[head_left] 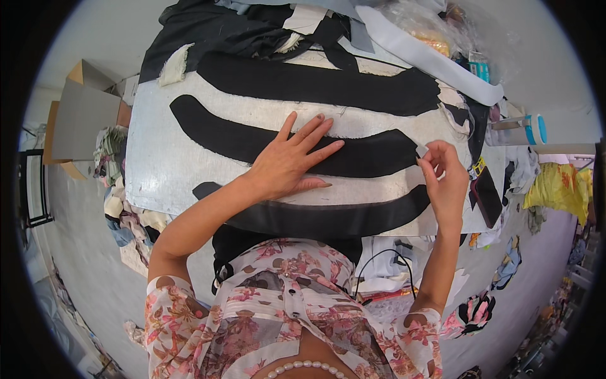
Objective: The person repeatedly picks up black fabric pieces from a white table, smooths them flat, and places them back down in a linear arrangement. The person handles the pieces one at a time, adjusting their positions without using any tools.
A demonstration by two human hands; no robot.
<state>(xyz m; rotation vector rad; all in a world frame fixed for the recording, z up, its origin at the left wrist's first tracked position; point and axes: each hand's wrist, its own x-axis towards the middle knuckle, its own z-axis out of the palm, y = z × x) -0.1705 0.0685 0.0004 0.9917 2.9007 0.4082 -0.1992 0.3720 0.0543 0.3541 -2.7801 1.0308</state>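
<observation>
My left hand [287, 158] lies flat with its fingers spread on the middle black curved cloth strip [372, 153], pressing it to the table. At that strip's right end, my right hand [442, 167] pinches a small pale flat piece [421, 150], perhaps tailor's chalk, between thumb and fingers. The piece touches or nearly touches the strip's tip. A wider black cloth strip [315, 82] lies beyond it. Nearer me, a third curved black strip [328, 218] runs along the table's front edge, under my left forearm.
The pale worktop [151, 151] carries dark cloth [214, 31] at the back and a white curved strip [435, 57] at the back right. A dark phone-like slab [486, 196] rests at the right edge. Cardboard boxes [85, 126] stand left; a yellow bag [558, 189] sits right.
</observation>
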